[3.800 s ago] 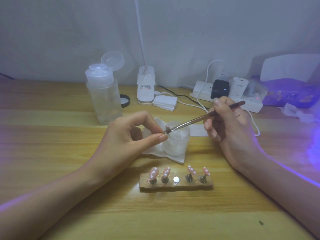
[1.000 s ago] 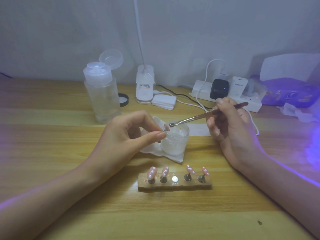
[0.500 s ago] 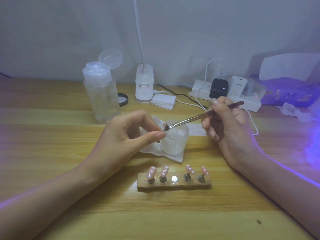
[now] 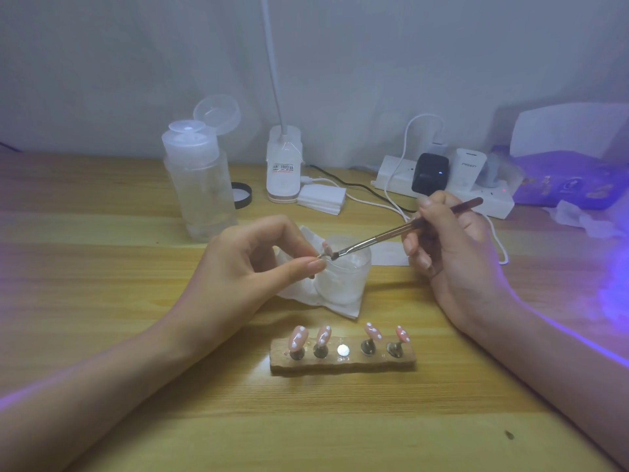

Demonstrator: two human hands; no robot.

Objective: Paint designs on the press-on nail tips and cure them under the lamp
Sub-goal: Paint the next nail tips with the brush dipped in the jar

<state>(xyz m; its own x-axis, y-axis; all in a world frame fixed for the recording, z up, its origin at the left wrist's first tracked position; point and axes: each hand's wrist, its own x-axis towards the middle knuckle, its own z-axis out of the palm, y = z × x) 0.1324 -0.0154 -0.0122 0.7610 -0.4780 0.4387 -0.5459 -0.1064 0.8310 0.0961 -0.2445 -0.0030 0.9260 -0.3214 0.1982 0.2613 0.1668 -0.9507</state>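
Pinching a pink nail tip (image 4: pixel 327 248) just above the frosted jar (image 4: pixel 343 284), the left grip (image 4: pixel 245 267) is clamped on it; the right grip (image 4: pixel 452 253), clamped on the brush (image 4: pixel 384 235), sets bristles against it.

A small pink nail tip (image 4: pixel 326 248) on a thin metal stem is pinched between the fingers (image 4: pixel 308 266) of the left hand (image 4: pixel 245 267) and is held tilted just past their ends. A slim nail brush (image 4: pixel 391 233), with a metal ferrule and a dark reddish handle, is gripped by the fingers (image 4: pixel 417 245) of the right hand (image 4: pixel 456 260). It is slanted down toward the left fingers, and its dark bristles are set at the held tip; contact cannot be told. Nearer than both sets of fingers, a brown holder strip (image 4: pixel 342 364) is laid flat on the desk (image 4: pixel 102 284). Four more pink nail tips (image 4: pixel 298 337), dotted white, are stood on it on small metal stands, two on each side of a bare shiny disc (image 4: pixel 343 350).
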